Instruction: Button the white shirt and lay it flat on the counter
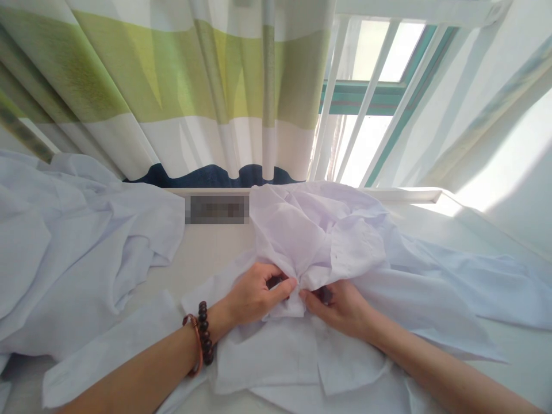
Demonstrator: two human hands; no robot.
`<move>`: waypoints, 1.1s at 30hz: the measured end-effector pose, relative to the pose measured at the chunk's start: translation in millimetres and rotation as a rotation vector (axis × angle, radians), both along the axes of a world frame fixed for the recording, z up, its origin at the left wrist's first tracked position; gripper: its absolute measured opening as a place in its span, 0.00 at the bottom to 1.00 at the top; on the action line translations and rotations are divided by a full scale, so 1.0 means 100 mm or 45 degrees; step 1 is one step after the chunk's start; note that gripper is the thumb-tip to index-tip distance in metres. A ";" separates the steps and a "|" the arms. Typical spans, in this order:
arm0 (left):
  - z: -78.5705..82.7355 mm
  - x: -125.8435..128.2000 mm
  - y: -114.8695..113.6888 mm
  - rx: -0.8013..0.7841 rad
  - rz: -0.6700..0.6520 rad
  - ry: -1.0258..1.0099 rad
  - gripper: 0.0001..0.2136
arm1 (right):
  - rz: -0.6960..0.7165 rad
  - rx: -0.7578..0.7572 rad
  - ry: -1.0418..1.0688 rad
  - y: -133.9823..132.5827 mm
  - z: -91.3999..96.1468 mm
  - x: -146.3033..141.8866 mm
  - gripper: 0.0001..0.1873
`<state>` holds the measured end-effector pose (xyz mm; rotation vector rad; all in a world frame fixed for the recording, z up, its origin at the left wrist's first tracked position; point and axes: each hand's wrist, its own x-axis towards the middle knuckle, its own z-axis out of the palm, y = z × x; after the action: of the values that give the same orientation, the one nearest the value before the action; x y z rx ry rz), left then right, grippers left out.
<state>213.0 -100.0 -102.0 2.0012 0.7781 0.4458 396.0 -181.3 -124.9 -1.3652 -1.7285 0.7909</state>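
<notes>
A white garment (319,230), crumpled and gathered, lies in front of me and looks like a shirt with a cuff or placket edge showing. My left hand (261,293) pinches its cloth between thumb and fingers, a beaded bracelet and a copper-coloured bangle on that wrist. Close beside it, my right hand (340,307) grips the same garment, thumb near the left thumb. Fabric covers some of the right fingertips. More white cloth (276,356) spreads under and below both hands.
Another heap of white cloth (86,247) covers the left side of the white table (207,247). Beyond the table hang a green and white curtain (224,86) and white bars (366,98) before a window. A pixelated patch hides something at the table's back edge.
</notes>
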 end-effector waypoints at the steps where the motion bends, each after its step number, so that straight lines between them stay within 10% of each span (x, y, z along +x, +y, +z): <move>1: 0.00 0.00 0.00 0.005 -0.005 0.000 0.15 | 0.000 -0.010 0.007 0.00 0.00 0.00 0.10; 33: 0.01 0.02 -0.01 0.108 0.022 0.027 0.13 | -0.052 -0.139 0.288 0.03 -0.02 0.04 0.11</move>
<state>215.2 -101.2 -100.6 2.0823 0.8018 0.4756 400.0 -178.8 -127.3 -1.3226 -1.4971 0.9888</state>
